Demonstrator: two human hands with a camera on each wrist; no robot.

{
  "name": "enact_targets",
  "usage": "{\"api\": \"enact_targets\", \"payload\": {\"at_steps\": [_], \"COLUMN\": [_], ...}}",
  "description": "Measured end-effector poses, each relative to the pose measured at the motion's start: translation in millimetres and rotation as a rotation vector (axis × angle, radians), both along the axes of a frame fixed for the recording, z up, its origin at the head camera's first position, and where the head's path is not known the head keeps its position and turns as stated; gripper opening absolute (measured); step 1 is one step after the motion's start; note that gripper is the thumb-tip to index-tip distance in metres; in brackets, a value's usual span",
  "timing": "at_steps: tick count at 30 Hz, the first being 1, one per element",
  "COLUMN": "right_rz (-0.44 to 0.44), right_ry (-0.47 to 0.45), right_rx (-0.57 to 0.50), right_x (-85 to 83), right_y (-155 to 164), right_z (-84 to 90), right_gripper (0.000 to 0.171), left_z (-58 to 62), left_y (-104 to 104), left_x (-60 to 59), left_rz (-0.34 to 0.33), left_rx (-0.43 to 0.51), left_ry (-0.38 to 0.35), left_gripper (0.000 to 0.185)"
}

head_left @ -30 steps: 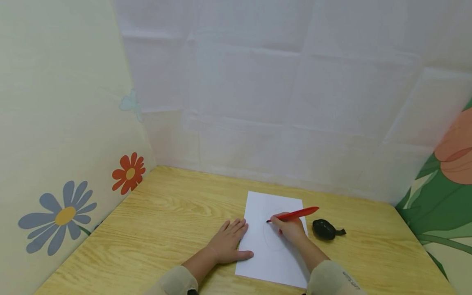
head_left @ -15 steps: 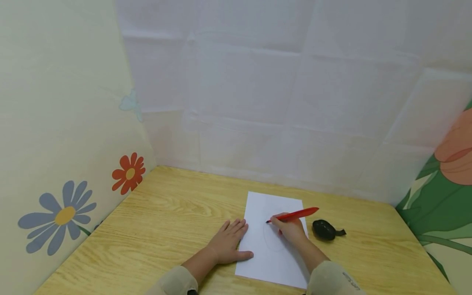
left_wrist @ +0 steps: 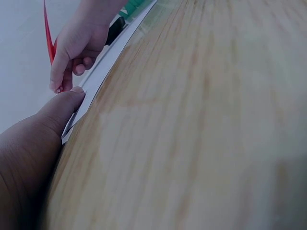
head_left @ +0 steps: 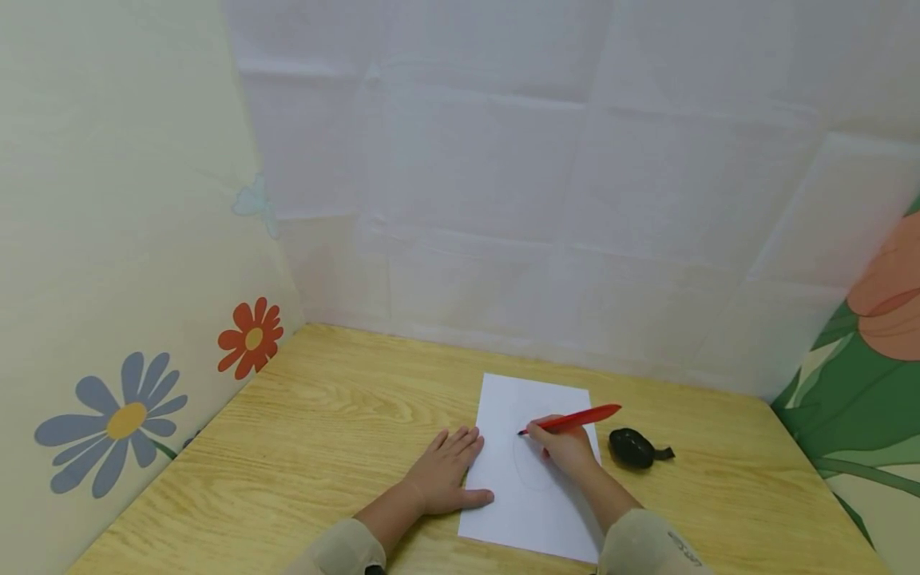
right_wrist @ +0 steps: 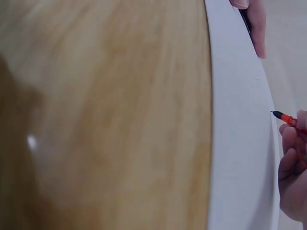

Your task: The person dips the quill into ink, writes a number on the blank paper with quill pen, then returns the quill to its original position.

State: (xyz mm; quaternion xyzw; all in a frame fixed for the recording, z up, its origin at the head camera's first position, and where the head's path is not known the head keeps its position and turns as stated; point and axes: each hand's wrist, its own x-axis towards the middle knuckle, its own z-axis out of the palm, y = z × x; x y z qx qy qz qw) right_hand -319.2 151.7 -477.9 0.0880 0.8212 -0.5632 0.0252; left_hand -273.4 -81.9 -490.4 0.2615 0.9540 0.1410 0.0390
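Note:
A white sheet of paper (head_left: 503, 511) lies on the wooden table, bearing a faint curved pen line. My left hand (head_left: 447, 473) rests flat at its left edge, fingers extended and thumb on the paper. Over the sheet, my right hand (head_left: 569, 449) pinches a red pen (head_left: 585, 416) with a wide, leaf-shaped rear end. In the right wrist view the pen's black tip (right_wrist: 277, 114) is at or just above the paper; contact cannot be told. The left wrist view shows the left thumb (left_wrist: 60, 109) below the right hand (left_wrist: 79, 43).
To the right of the paper lies a glossy dark rounded object (head_left: 631, 448) with a short tail; its kind is unclear. The wooden table (head_left: 345, 399) meets a white cloth backdrop (head_left: 474, 176) behind and flower-printed panels (head_left: 129, 263) at the sides.

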Motion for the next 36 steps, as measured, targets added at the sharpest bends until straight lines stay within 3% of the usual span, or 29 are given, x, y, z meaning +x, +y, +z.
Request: {"api": "enact_targets", "payload": {"at_steps": [36], "right_rz": [-0.020], "right_ry": [0.072], "right_rx": [-0.008], "right_x": [0.5], "right_y": [12], "right_z": [6.0], "right_gripper": [0.026], "left_z": [2.3], "left_y": [0], "left_x": [2.5], "left_rz": [-0.003], "left_rx": [0.005], "left_ry": [0.006], "left_gripper": [0.091]}}
